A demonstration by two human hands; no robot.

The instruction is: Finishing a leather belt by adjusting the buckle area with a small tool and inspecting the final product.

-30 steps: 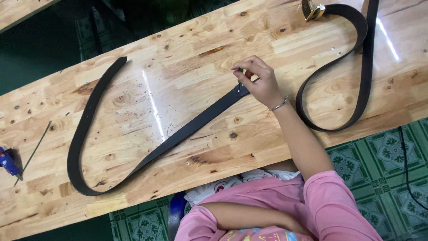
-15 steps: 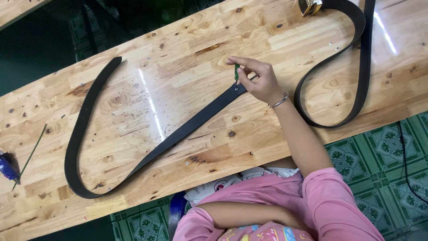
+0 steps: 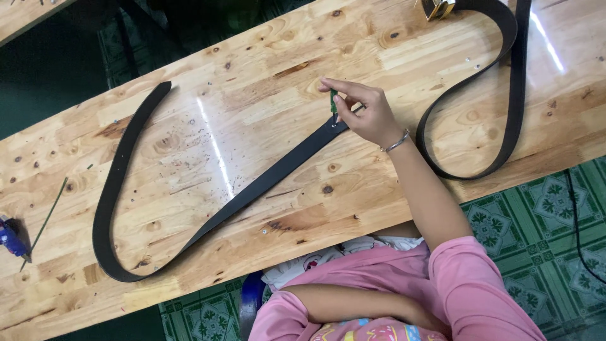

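While pinched shut, the right hand (image 3: pixel 369 113) grip holds a green tool (image 3: pixel 333 101) on the belt (image 3: pixel 271 173).

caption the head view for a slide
Right hand presses a small green tool onto a black belt.

Bright overhead light; white glare streaks on glossy wooden table (image 3: pixel 252 208); sharp focus, dark top-left corner.

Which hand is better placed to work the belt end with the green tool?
Right. The right hand pinches the green tool, its tip on the end of the black belt. The left forearm lies folded against the body, off the table, its hand hidden.
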